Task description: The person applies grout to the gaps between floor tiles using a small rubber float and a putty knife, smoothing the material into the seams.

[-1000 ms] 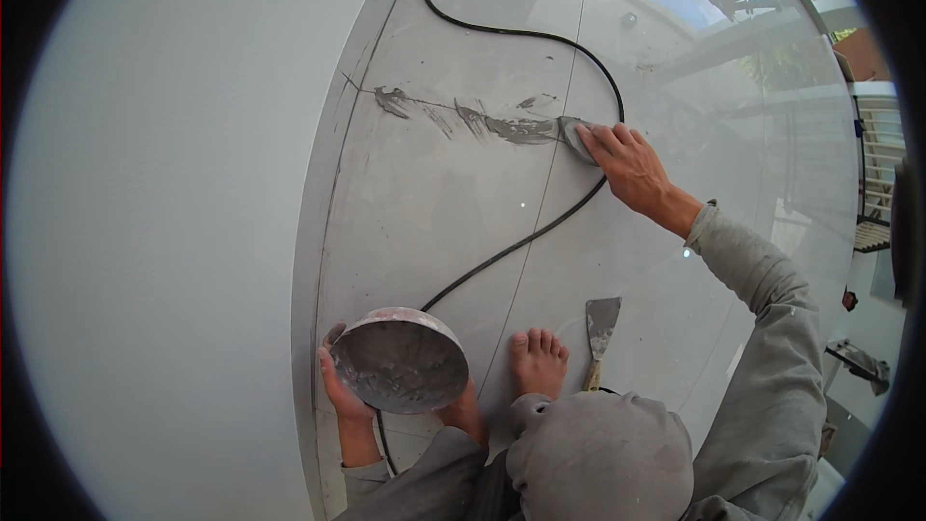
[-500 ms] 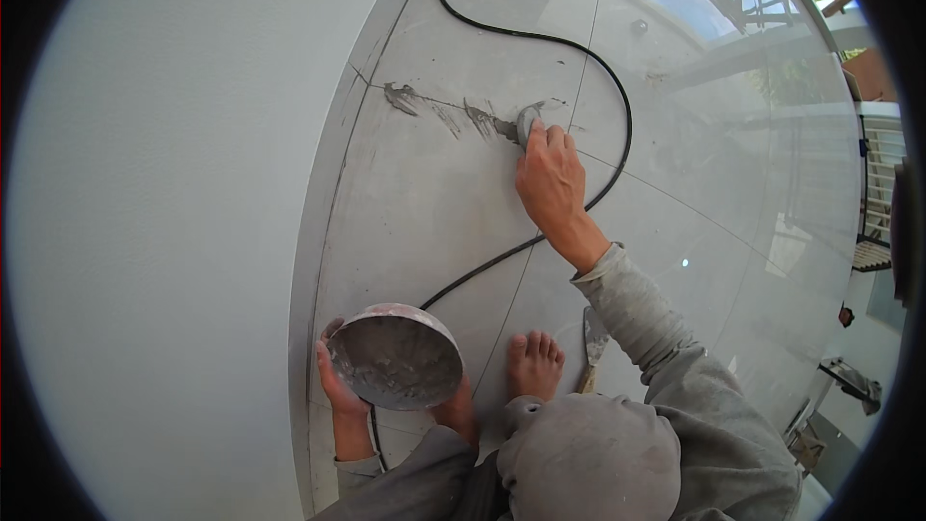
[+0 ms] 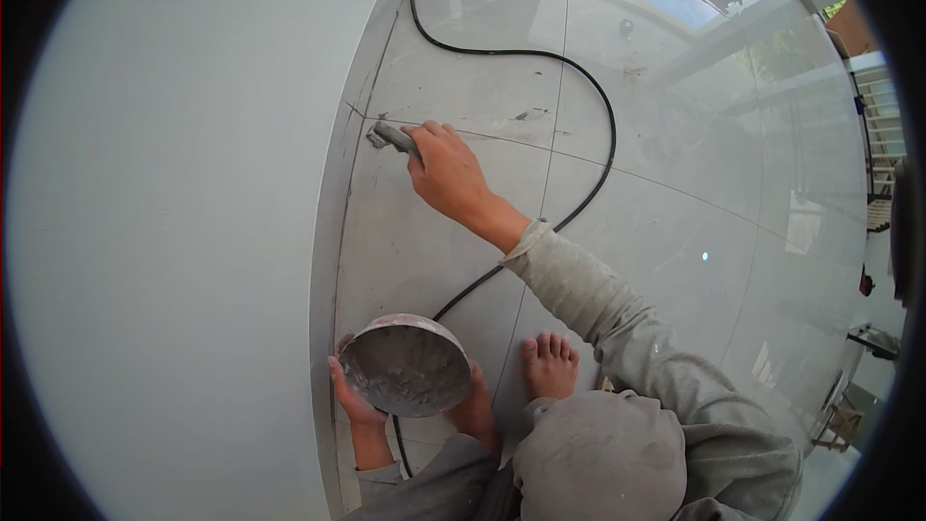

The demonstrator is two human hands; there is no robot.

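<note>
My right hand (image 3: pixel 449 170) grips a small grey spreader (image 3: pixel 397 139) smeared with grout paste. I press it to the tiled floor (image 3: pixel 444 222) at the joint close to the wall's foot. Grey paste clings around its far edge, and the fingers partly hide it. Low on the left, my left hand (image 3: pixel 357 399) is closed around the side of a round bowl (image 3: pixel 403 319). The bowl is tilted, with wet grey grout (image 3: pixel 410 371) coating its inside. Faint paste smudges (image 3: pixel 531 116) lie along the joint to the right.
A black cable (image 3: pixel 612 125) snakes over the tiles, passing under my right arm and behind the bowl. On the left rises a white wall (image 3: pixel 193 232) with a baseboard. My bare foot (image 3: pixel 550 365) rests on the floor. A metal rack (image 3: pixel 880 121) stands at far right.
My right hand has swept the spreader leftward along the joint to near the wall. The dark paste streaks there are mostly gone. The left hand still holds the bowl.
</note>
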